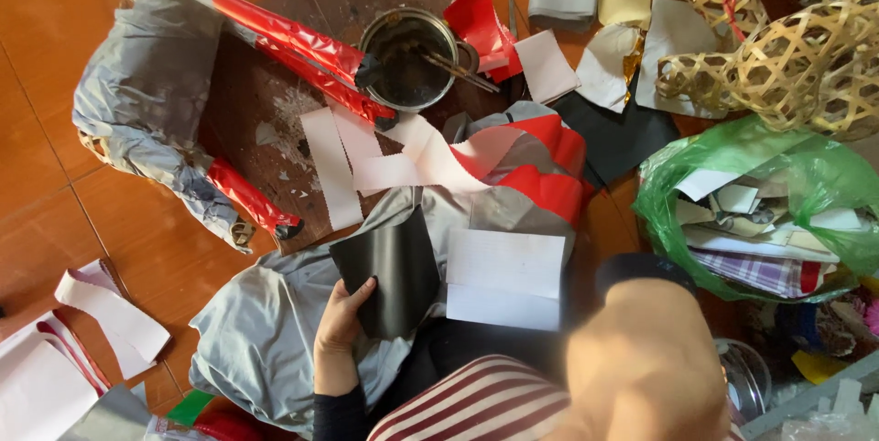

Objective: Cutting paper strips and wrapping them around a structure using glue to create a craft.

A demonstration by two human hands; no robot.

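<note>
Left hand (341, 317) grips the lower edge of a black paper sheet (389, 269), held over a grey paper-covered form (265, 322). A white sheet (505, 278) lies just beside it. Right hand is blurred; its state is indeterminate.

Soft even daylight, faint shadows, blurred foreground.

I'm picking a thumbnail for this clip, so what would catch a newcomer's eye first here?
Probably the left hand near the bottom centre, holding a black paper sheet over grey paper. Next, the grey paper-covered figure with red-wrapped legs at upper left, beside a dark metal pot. At right, a bright green plastic bag stuffed with paper scraps sits below woven bamboo frames.
</note>
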